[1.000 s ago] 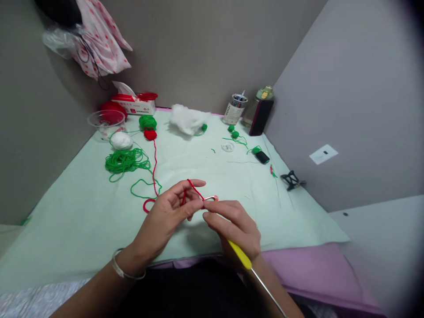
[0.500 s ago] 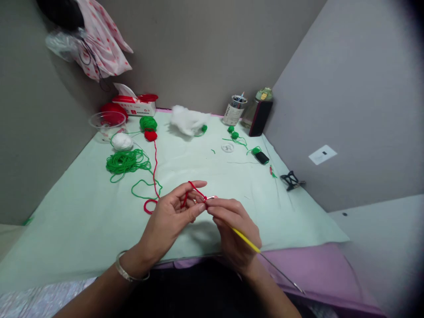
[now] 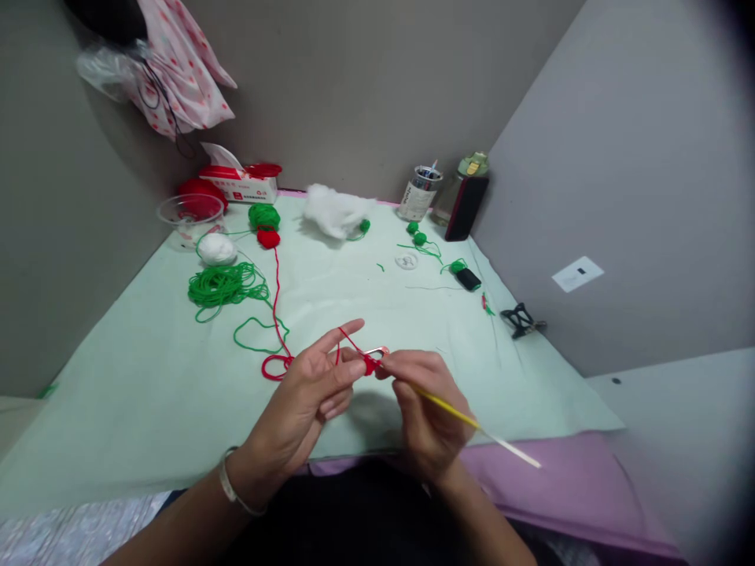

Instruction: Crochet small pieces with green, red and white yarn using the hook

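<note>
Since the previous view, the rear end of the slim yellow-handled metal crochet hook (image 3: pixel 451 409) has swung upward, and more of the small red yarn piece (image 3: pixel 370 366) shows. My left hand (image 3: pixel 314 385) pinches that piece, its index finger raising a thin red yarn strand (image 3: pixel 352 343); my right hand (image 3: pixel 433 380) grips the hook. The piece sits nearer me and rightward of the loose green yarn coil (image 3: pixel 219 286). I judge stitching under way, the piece better exposed; the hook's tip I cannot make out.
</note>
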The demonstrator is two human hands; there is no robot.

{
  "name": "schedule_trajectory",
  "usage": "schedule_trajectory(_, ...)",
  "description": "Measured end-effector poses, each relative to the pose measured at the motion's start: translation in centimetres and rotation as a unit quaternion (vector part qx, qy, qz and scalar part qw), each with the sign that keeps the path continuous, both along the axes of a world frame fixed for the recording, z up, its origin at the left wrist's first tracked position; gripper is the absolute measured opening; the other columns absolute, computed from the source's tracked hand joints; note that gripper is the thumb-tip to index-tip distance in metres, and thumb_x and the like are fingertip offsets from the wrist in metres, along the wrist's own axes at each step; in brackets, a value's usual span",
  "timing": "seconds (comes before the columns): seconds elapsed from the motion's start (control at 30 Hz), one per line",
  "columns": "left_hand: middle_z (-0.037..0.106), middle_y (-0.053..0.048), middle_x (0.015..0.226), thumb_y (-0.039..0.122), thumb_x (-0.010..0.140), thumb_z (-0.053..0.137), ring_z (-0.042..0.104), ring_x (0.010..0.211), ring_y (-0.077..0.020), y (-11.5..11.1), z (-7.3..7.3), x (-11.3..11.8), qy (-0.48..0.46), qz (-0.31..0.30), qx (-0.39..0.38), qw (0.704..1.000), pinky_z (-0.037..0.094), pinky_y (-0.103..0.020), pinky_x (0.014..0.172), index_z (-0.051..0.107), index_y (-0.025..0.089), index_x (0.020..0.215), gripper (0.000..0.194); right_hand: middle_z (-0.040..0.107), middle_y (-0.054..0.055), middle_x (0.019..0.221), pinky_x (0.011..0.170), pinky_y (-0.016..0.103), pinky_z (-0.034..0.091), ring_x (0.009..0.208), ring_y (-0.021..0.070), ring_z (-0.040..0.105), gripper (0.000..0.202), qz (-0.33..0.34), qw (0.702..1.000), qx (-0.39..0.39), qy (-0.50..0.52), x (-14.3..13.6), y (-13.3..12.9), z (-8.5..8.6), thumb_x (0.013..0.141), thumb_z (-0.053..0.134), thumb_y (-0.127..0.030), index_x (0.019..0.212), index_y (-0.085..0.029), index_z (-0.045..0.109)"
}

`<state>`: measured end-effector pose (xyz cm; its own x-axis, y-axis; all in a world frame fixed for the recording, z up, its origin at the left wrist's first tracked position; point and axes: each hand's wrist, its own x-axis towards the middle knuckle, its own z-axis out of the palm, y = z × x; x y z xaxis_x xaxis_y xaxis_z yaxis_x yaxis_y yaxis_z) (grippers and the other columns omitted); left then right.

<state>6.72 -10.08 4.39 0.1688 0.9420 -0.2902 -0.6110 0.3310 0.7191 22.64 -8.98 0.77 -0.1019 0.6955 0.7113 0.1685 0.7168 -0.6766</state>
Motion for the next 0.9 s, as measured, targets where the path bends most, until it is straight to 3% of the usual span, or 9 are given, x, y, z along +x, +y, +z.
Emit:
schedule_trajectory(0.17,0.061,0.004,0.080,0.025,0.076,0.090,0.030,0.050,-0.0020,0.1,0.0,-0.3,0.066,0.039,0.056,0.995,0.021,-0.018,0.043,0.061,0.019,0.140,0.070,0.071,0.004,0.090,0.067,0.034,0.058,0.074,0.0169,0.068,0.023,0.072,0.980,-0.126,0.136,0.4,0.4,0.9,0.102,0.058,-0.016,0.106,-0.025,0.078)
schedule_trajectory(0.27,0.063,0.003,0.085,0.026,0.080,0.087,0.035,0.053,-0.0030,0.0,-0.5,0.0,0.099,0.045,0.074,0.991,0.025,-0.018,0.045,0.063,0.022,0.139,0.063,0.071,0.004,0.091,0.064,0.032,0.057,0.070,0.0147,0.066,0.021,0.102,0.965,-0.162,0.177,0.1,0.6,1.0,0.102,0.058,-0.020,0.102,-0.025,0.078)
schedule_trajectory(0.4,0.062,0.002,0.086,0.028,0.085,0.084,0.040,0.057,-0.0038,-0.1,-1.2,0.2,0.114,0.040,0.092,0.988,0.032,-0.017,0.050,0.070,0.024,0.131,0.049,0.076,0.006,0.102,0.082,0.036,0.060,0.097,0.0201,0.071,0.020,0.046,0.987,-0.118,0.098,-0.6,0.5,1.1,0.100,0.062,-0.016,0.104,-0.026,0.080)
schedule_trajectory(0.57,0.062,0.003,0.085,0.028,0.084,0.085,0.039,0.054,-0.0021,-0.1,-1.7,0.5,0.110,0.045,0.092,0.989,0.030,-0.016,0.048,0.071,0.025,0.131,0.049,0.075,0.004,0.097,0.075,0.033,0.062,0.087,0.0179,0.071,0.025,0.032,0.995,-0.084,0.049,-0.8,0.1,0.8,0.101,0.059,-0.012,0.109,-0.027,0.077)
schedule_trajectory(0.73,0.056,0.004,0.078,0.025,0.082,0.086,0.030,0.049,0.0002,0.0,-1.4,0.7,-0.027,0.018,0.019,0.999,0.027,-0.013,0.045,0.072,0.018,0.129,0.049,0.071,0.008,0.114,0.084,0.037,0.062,0.100,0.0213,0.071,0.040,-0.059,0.992,0.063,-0.088,-0.9,-0.1,-0.3,0.096,0.063,-0.006,0.127,-0.030,0.074)
schedule_trajectory(0.9,0.052,0.006,0.074,0.012,0.085,0.080,0.025,0.048,0.0015,0.2,-0.7,-0.1,-0.086,0.013,-0.020,0.996,0.028,-0.011,0.043,0.075,0.012,0.125,0.041,0.071,0.004,0.091,0.075,0.034,0.057,0.086,0.0186,0.067,0.028,0.000,0.996,-0.069,0.064,-0.3,0.4,0.3,0.100,0.058,-0.010,0.111,-0.027,0.078)
